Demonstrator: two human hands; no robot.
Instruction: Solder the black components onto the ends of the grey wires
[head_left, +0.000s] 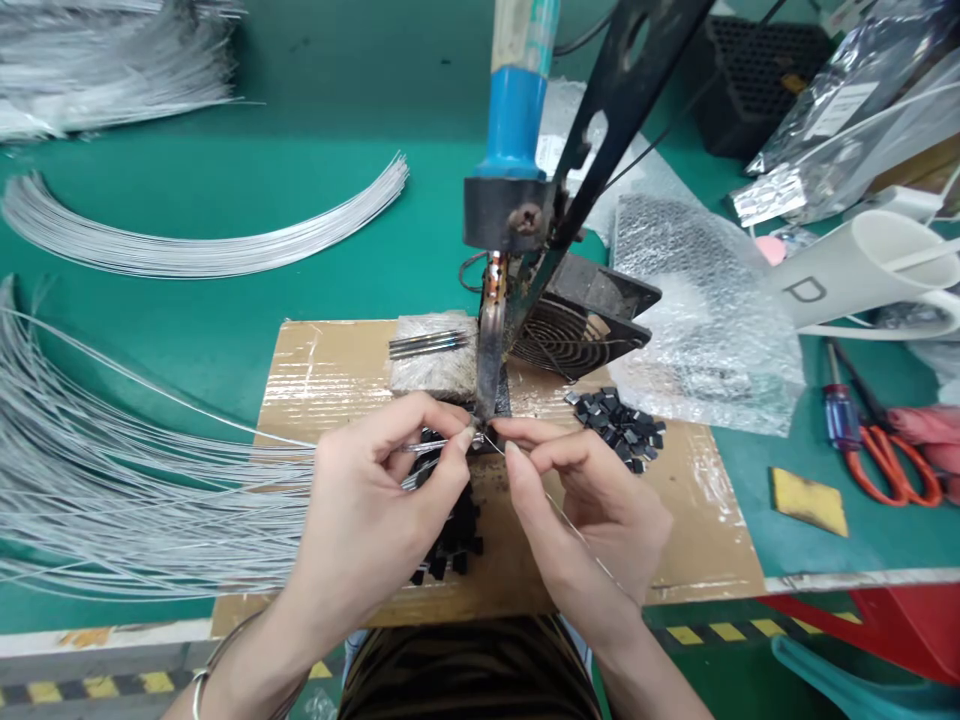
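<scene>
A soldering iron (491, 330) with a blue handle hangs tip-down from a black metal arm, its tip right between my hands. My left hand (390, 480) is closed in a pinch at the tip, on what looks like a thin grey wire; the piece at its end is too small to make out. In my right hand (589, 490), thumb and forefinger pinch a thin solder wire (571, 525), which runs back across the palm towards the wrist. Partly hidden under my left hand lie black connectors (454, 540) with grey wires (187, 500) fanning out leftward.
Small black pieces (619, 425) are heaped on the cardboard (697, 520). Behind stand a fan (581, 330) and a block with metal rods (427, 345). A wire bundle (225, 255) lies left; a mug (847, 275), scissors (892, 465), screwdriver (841, 415) and yellow sponge (808, 502) lie right.
</scene>
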